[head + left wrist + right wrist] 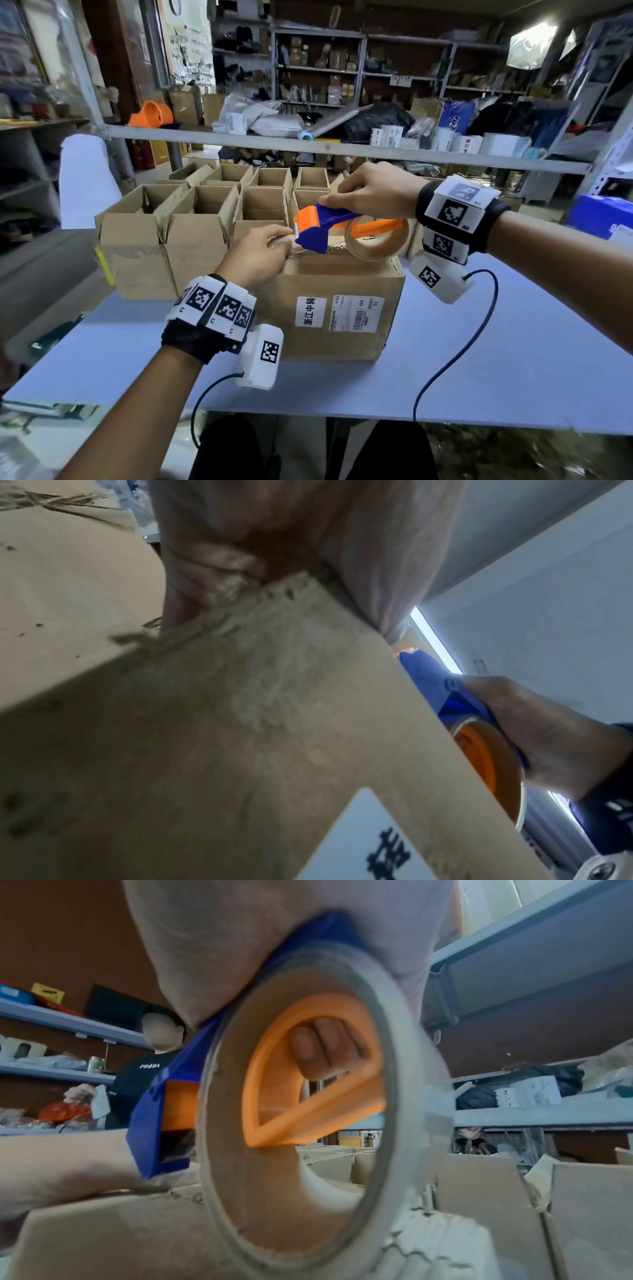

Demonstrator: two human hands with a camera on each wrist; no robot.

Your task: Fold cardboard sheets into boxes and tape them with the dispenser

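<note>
A closed cardboard box [335, 308] with white labels stands on the blue table [513, 359]. My left hand [263, 253] lies over its top left edge. The fingers curl onto the top by the dispenser's mouth, and the palm is against the side [291, 534]. My right hand [373, 195] grips the orange and blue tape dispenser [329, 222] from above, its blue front end down on the box top. The tape roll [376, 240] sits just over the top flaps. In the right wrist view my fingers [325, 1047] show through the roll [404, 1096], wrapped round the orange frame [329, 1115].
Rows of open-topped cardboard boxes [205, 212] stand right behind the box. Above them runs a grey shelf rail [342, 147] crowded with parcels. A blue box [603, 216] sits at the right and a white object [85, 178] at the left. Another person [147, 1069] stands beyond.
</note>
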